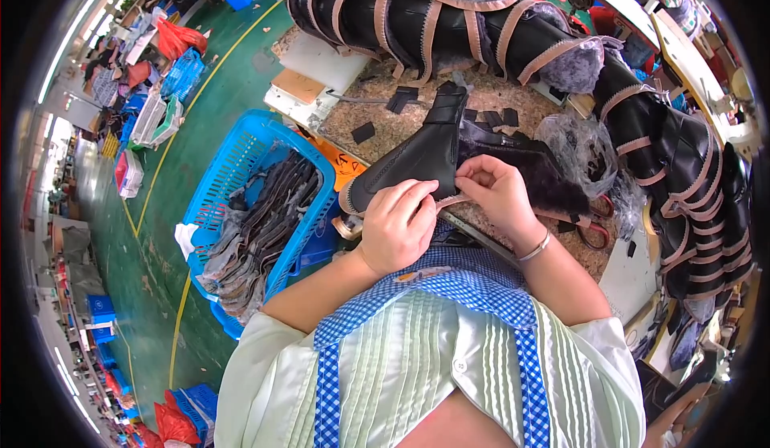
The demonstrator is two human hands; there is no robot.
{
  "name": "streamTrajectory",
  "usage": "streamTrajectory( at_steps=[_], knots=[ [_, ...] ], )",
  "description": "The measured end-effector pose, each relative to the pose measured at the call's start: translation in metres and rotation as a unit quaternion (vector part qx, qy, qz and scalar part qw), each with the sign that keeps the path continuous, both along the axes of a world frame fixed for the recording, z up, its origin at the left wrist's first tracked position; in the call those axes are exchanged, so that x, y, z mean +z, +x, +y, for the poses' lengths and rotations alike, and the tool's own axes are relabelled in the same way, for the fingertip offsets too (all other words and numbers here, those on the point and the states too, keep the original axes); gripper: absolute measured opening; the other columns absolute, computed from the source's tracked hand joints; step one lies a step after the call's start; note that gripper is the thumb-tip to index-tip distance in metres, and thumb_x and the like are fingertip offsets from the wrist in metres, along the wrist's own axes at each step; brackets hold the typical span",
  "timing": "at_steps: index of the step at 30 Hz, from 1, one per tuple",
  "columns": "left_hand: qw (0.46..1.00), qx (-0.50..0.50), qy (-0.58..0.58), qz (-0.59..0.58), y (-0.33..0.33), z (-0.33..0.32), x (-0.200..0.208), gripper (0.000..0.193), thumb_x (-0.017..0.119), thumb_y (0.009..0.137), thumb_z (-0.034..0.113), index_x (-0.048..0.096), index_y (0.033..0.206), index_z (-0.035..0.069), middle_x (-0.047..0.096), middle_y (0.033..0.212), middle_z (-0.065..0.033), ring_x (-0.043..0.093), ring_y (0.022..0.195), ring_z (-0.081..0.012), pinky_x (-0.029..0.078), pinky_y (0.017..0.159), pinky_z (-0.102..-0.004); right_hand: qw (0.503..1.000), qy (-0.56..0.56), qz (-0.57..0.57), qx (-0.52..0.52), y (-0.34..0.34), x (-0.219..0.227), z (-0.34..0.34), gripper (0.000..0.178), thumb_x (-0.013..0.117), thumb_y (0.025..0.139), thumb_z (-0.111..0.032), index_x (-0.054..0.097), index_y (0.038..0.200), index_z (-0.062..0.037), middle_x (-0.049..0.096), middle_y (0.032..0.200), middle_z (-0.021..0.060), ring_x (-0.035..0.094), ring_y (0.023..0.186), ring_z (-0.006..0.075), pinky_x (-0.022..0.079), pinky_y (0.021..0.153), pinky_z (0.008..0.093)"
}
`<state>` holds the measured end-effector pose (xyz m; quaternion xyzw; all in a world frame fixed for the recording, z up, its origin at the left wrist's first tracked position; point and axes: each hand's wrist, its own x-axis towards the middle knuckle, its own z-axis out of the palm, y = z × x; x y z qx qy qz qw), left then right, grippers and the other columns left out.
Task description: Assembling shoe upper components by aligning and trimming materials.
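A black leather boot upper (417,156) with a tan zigzag-cut edge lies at the near side of the speckled worktable (353,115). On its lower part my left hand (399,225) is closed, thumb and fingers pinching the edge. Just right of it, my right hand (499,195) pinches the same edge between thumb and fingertips; whatever small thing sits in that pinch is hidden. Beyond the right hand lies a second dark, fur-lined piece (553,177). Red-handled scissors (594,235) rest beside my right forearm.
Black fur-lined pieces (405,27) with tan edging line the table's far and right sides. A clear plastic bag (579,143) and small black scraps (363,133) lie on the tabletop. At left stands a blue basket (298,265) of furry pieces. Green floor (212,127) stretches beyond.
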<state>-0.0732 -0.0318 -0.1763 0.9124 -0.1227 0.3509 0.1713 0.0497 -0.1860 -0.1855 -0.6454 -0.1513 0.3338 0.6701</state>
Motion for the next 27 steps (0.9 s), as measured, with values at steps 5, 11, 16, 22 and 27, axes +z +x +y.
streamTrajectory(
  at_steps=[5,11,16,22,27],
  knots=[
    [1.0,0.003,0.0,-0.025,0.003,-0.002,-0.001,0.017,0.064,0.072,0.004,0.061,0.087,-0.003,0.063,0.102,-0.0133,0.061,0.09,-0.0276,0.049,0.072,-0.0366,0.959,-0.058,-0.276,-0.031,-0.006,0.004,0.003,0.013,0.068,0.076,0.001,0.065,0.089,0.001,0.059,0.08,0.0028,0.057,0.067,0.0062,0.048,0.058,0.0208],
    [1.0,-0.02,0.005,-0.014,0.001,-0.002,0.0,0.014,0.064,0.073,0.004,0.062,0.085,-0.004,0.064,0.101,-0.0141,0.062,0.089,-0.0272,0.049,0.07,-0.0358,0.993,-0.023,0.089,0.07,0.006,0.015,-0.003,0.018,0.066,0.081,-0.001,0.062,0.096,0.0076,0.063,0.079,0.0052,0.057,0.065,0.0086,0.048,0.059,0.0218],
    [0.999,-0.021,-0.021,-0.017,0.003,0.004,0.011,0.012,0.065,0.074,0.004,0.063,0.085,-0.001,0.067,0.097,-0.0103,0.064,0.084,-0.0263,0.049,0.073,-0.0355,0.987,-0.043,-0.116,0.098,0.012,0.005,0.003,0.011,0.064,0.08,0.0,0.061,0.09,0.0046,0.059,0.078,0.0072,0.058,0.065,0.0139,0.048,0.06,0.0252],
    [0.991,-0.06,-0.015,-0.118,0.002,0.014,0.013,0.011,0.07,0.075,0.007,0.061,0.08,0.004,0.065,0.09,-0.0082,0.061,0.074,-0.0227,0.046,0.067,-0.0365,0.931,-0.092,-0.345,0.082,0.025,0.022,0.016,0.011,0.062,0.078,0.003,0.057,0.088,0.0018,0.052,0.076,0.0065,0.05,0.066,0.0123,0.042,0.059,0.0276],
    [0.951,0.039,-0.265,0.152,0.017,-0.006,-0.012,0.029,0.076,0.077,0.026,0.063,0.086,0.002,0.064,0.079,-0.0144,0.063,0.071,-0.0282,0.05,0.065,-0.035,0.918,-0.109,-0.355,0.137,0.035,0.039,0.018,0.008,0.062,0.082,0.001,0.057,0.088,0.0027,0.053,0.073,0.0019,0.047,0.066,0.0061,0.042,0.058,0.0242]
  ],
)
